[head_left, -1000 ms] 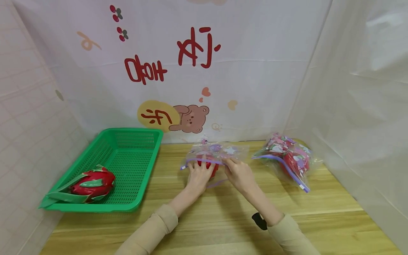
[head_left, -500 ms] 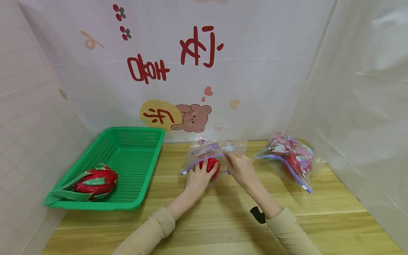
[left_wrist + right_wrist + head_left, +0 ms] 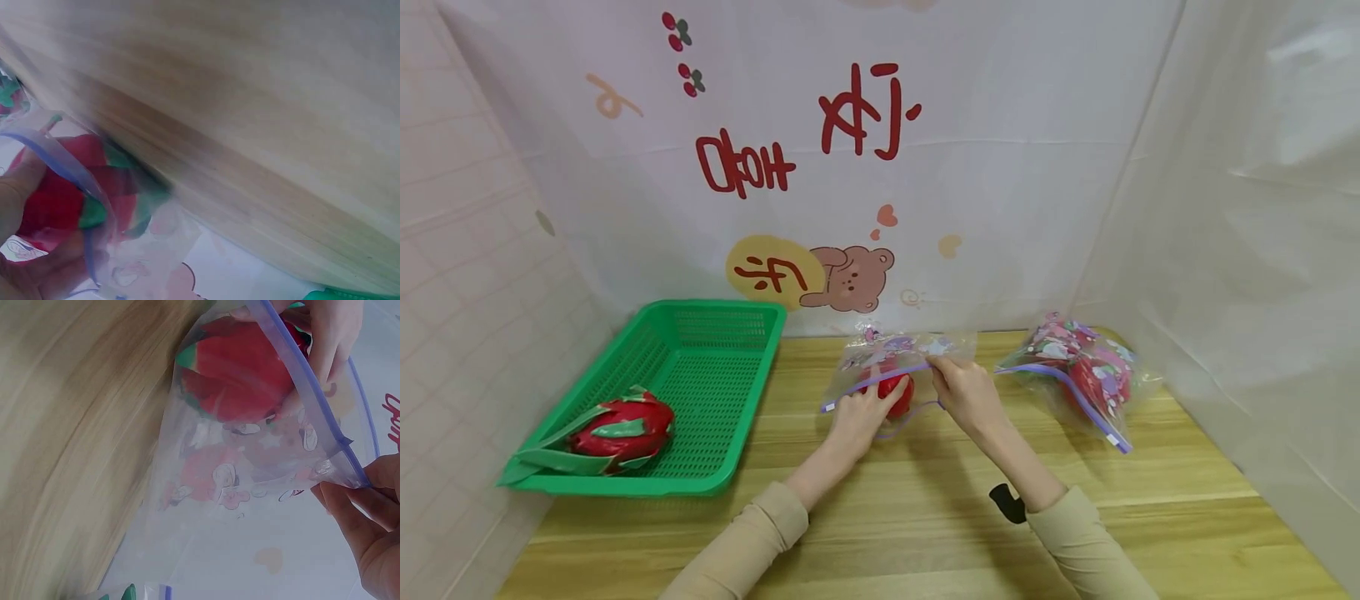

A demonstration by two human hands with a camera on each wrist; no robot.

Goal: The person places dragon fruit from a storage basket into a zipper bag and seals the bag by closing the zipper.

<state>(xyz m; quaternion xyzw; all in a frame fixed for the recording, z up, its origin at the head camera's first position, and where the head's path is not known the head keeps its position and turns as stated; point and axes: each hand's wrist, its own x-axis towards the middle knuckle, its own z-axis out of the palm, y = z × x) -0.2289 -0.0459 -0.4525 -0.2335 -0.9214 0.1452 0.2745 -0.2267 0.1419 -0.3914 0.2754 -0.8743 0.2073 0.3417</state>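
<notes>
A red dragon fruit with green-tipped scales [image 3: 237, 372] sits inside a clear zip bag [image 3: 250, 465] with a purple zip edge and printed figures. Reaching through the bag's mouth, my left hand [image 3: 856, 423] grips the fruit, with thumb and fingers at its sides in the left wrist view. My right hand [image 3: 966, 398] pinches the corner of the zip edge and holds the mouth apart. The bag's plastic covers part of the left fingers.
At the left stands a green basket [image 3: 711, 417] with another dragon fruit [image 3: 621, 433], its green leaves over the rim. A filled zip bag [image 3: 1101, 379] lies at the right. A printed white cloth [image 3: 1000, 167] hangs behind the wooden table [image 3: 917, 533].
My right hand has lifted the bag's upper zip edge a little, so the mouth gapes wider. The left hand has shifted slightly toward the left on the fruit.
</notes>
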